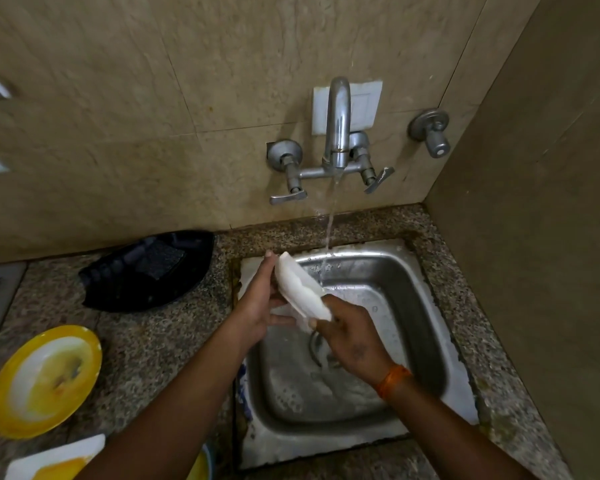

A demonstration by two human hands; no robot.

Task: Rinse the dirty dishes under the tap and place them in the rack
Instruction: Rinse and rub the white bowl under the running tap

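I hold a white dish (300,287) tilted on edge over the steel sink (409,292). My left hand (260,306) supports its far end and underside with fingers stretched along it. My right hand (352,336) grips its near end. Water runs from the wall tap (338,126) and falls just to the right of the dish. A dirty yellow-rimmed plate (45,379) lies on the counter at the left. A white dish with yellow residue (56,459) lies at the bottom left edge. A black rack (149,270) stands on the counter left of the sink.
Granite counter (160,344) surrounds the sink. A tiled wall (118,116) stands behind, and a side wall (534,237) closes in on the right. A separate valve (430,131) sticks out of the wall right of the tap. A yellow item (201,467) peeks from under my left forearm.
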